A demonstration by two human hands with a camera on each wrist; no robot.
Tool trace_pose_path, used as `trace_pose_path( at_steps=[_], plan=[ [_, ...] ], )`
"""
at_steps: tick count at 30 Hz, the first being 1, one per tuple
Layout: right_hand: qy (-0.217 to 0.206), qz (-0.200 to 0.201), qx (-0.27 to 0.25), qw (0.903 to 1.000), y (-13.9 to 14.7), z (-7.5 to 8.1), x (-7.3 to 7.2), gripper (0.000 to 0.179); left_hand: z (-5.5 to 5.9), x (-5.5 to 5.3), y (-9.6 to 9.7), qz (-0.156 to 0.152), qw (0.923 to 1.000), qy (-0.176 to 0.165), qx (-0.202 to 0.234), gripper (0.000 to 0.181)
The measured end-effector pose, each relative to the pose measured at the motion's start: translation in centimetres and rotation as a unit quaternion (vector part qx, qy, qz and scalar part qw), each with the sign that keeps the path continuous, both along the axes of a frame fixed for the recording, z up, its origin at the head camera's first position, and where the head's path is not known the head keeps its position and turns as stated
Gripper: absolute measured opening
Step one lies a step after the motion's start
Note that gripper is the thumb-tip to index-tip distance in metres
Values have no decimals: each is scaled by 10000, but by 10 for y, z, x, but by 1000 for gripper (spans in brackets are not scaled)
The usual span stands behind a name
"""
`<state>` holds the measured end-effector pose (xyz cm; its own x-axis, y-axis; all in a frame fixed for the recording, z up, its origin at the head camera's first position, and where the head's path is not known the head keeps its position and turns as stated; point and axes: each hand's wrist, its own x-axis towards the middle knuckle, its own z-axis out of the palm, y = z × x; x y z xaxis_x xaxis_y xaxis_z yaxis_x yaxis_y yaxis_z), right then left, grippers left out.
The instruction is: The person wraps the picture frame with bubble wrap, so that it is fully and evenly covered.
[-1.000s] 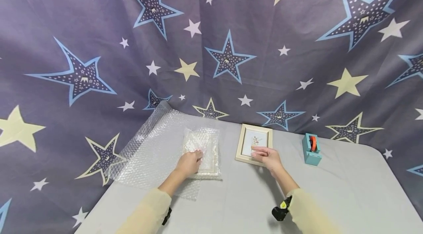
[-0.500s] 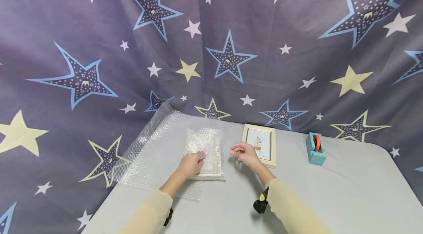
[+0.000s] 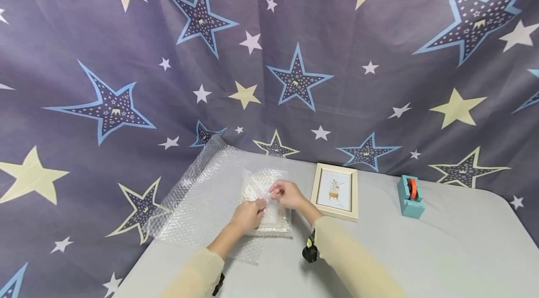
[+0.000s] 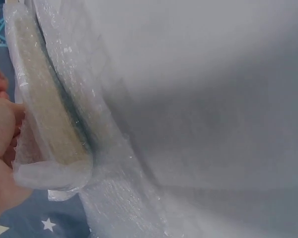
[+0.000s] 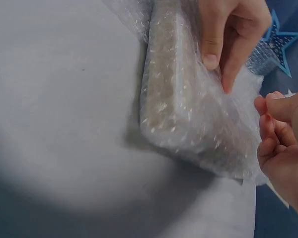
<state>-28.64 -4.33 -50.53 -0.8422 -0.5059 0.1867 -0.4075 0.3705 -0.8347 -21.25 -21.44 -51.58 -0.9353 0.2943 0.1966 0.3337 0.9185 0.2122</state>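
A flat package in clear bubble wrap (image 3: 275,230) lies on the table, with a pale frame edge showing through. My left hand (image 3: 247,215) holds the wrap down on top of it, thumb and forefinger on the film, as the right wrist view shows (image 5: 231,34). Over the same package my right hand (image 3: 288,195) has thumb and forefinger pinched together, close to the left fingertips. A thin clear bit like a strip of tape shows faintly at that pinch. The remaining right fingers are curled in the right wrist view (image 5: 288,134).
A cream photo frame (image 3: 355,195) with a plant picture lies right of the package. Farther right stands a teal tape dispenser (image 3: 411,209) with an orange core. Loose bubble wrap (image 3: 198,204) spreads leftward from its roll (image 3: 206,153). A star-patterned curtain (image 3: 269,101) hangs behind the table.
My right hand has moved left, from over the photo frame to the wrapped package beside my left hand. The left hand has stayed on the wrap.
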Motion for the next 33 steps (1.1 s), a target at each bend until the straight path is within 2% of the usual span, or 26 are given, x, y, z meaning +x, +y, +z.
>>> trace_pose_path(
  at_steps=[4, 7, 13, 18, 22, 24, 25, 30, 31, 33],
  plan=[
    [156, 78, 401, 9990, -11, -2, -3, 13, -1, 1, 0, 34, 10000, -33, -85, 32],
    [425, 24, 721, 9965, -14, -5, -4, 11, -1, 3, 1, 40, 9999, -62, -79, 33],
    [1168, -179, 1425, 9827, -20, -3, 0, 8, 1, 5, 0, 36, 10000, -37, -1, 33],
    [1421, -706, 2342, 9591, -31, 0, 6, 11, -1, 3, -1, 16, 9999, -107, -5, 33],
    [1754, -1236, 3067, 9273, -35, 3, 9, 16, -3, 1, 2, -10, 9999, -69, -85, 32],
    [1858, -1525, 3243, 9149, -34, 5, 8, 23, -3, 0, 3, -4, 9999, -31, -119, 32],
    [1798, -1639, 3294, 9123, -32, 7, 8, 28, -2, 1, 4, 9, 9999, -34, -99, 32],
    [1119, -2079, 3368, 9115, -13, 10, -1, 47, -1, 2, 3, 68, 9999, -58, -116, 32],
    [1017, -2124, 3306, 9139, -9, 11, -3, 46, -1, 3, 2, 64, 9999, -57, -113, 32],
    [1078, -2167, 3058, 9208, 1, 11, -4, 43, -1, 3, 0, 42, 9999, -25, -111, 31]
  ],
)
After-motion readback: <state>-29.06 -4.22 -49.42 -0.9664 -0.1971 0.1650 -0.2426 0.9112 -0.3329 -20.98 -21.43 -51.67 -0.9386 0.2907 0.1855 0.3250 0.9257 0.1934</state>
